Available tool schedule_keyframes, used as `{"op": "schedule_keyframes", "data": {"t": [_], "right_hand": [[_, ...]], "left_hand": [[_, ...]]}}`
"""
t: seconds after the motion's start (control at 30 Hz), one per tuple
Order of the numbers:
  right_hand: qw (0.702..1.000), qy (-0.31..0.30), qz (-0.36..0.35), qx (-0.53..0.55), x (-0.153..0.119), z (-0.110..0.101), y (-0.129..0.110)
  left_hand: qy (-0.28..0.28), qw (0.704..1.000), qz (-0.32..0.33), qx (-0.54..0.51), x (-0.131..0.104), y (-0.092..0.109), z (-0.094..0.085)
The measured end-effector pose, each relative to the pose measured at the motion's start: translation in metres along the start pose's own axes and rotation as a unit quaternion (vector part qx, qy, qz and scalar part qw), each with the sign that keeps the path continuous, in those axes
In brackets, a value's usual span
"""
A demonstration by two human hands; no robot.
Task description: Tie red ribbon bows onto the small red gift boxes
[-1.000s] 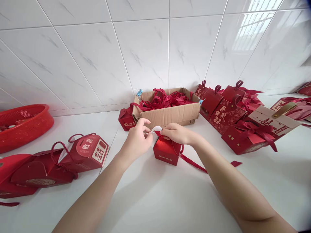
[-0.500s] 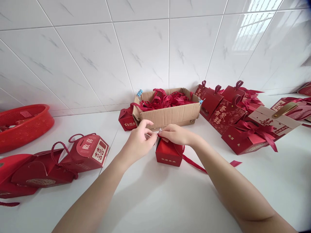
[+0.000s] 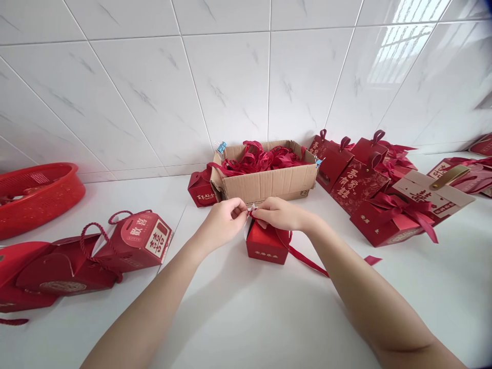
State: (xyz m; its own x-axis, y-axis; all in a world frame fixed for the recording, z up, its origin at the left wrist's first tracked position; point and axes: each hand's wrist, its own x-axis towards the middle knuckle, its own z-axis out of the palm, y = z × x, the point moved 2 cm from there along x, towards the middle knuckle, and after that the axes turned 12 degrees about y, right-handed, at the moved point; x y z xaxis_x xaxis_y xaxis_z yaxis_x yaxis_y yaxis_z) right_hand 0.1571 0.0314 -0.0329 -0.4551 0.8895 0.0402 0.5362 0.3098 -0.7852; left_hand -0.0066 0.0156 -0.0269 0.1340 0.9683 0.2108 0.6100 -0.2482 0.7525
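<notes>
A small red gift box (image 3: pixel 267 248) with gold lettering stands on the white counter in front of me. My left hand (image 3: pixel 226 220) is at its upper left corner, thumb and fingertips pinched on the end of a red ribbon. My right hand (image 3: pixel 279 214) lies over the top of the box, its fingers closed on the same ribbon near a white flap edge. The other stretch of red ribbon (image 3: pixel 307 260) trails from the box's right side and passes under my right forearm. My fingers partly cover the top of the box.
Behind stands a cardboard carton (image 3: pixel 269 183) full of red ribbons (image 3: pixel 265 158), a small red box (image 3: pixel 200 188) beside it. More gift boxes (image 3: pixel 132 243) line the left, near a red plastic basket (image 3: pixel 42 205). Several red bags (image 3: pixel 359 182) and a bow-tied box (image 3: pixel 384 225) stand right.
My left fingers, spread apart before, have come together in a pinch at the ribbon. The right hand and the box have hardly moved.
</notes>
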Motion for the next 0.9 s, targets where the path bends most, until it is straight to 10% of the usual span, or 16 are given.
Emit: {"op": "schedule_keyframes", "data": {"t": [0.2,0.47,0.7,0.9], "right_hand": [[0.987,0.144,-0.073,-0.006,-0.005,-0.007,-0.004],[0.99,0.037,-0.107,-0.089,-0.006,0.003,-0.009],[0.988,0.007,-0.111,-0.103,-0.004,0.005,-0.005],[0.994,-0.01,-0.099,-0.055,-0.013,-0.013,-0.001]], "left_hand": [[-0.005,0.989,-0.038,-0.141,0.0,0.011,-0.009],[-0.01,0.93,-0.127,-0.345,0.005,0.01,-0.02],[0.175,0.838,-0.1,-0.508,0.008,0.013,-0.067],[0.274,0.821,-0.062,-0.497,0.003,0.018,-0.079]]}}
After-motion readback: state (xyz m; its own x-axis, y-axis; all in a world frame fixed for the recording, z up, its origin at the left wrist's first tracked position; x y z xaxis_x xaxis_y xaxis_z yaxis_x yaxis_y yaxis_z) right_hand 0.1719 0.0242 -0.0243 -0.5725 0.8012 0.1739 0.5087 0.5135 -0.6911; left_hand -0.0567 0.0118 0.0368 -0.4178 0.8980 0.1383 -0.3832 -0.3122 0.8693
